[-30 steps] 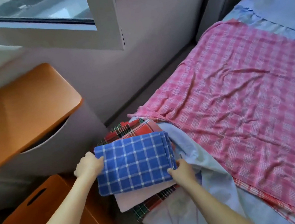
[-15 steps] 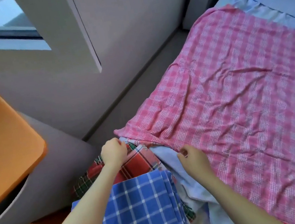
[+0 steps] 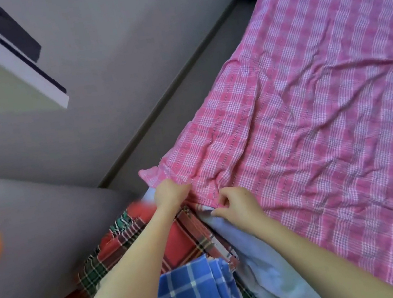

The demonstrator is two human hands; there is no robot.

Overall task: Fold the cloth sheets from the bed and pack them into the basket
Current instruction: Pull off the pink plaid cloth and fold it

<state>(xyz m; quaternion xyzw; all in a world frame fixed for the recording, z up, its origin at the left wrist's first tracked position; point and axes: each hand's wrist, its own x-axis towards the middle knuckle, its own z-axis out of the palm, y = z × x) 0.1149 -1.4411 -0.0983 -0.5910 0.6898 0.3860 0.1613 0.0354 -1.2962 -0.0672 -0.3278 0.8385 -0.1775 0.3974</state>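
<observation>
The pink-and-white checked cotton sheet lies spread across the bed, wrinkled; I judge it light, limp and apt to slide, so its near corner and hem are the places to hold. My left hand grips that corner in curled fingers; my right hand pinches the hem just beside, both forearms reaching forward.

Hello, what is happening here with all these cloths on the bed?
A person is sorting cloth sheets at the edge of a bed. Both hands grip the near edge of the pink checked sheet, which lies spread over the bed: the left hand holds it near its corner and the right hand pinches it a little further along. A folded blue checked cloth lies under the left forearm, on top of a red plaid cloth. No basket can be made out.
</observation>
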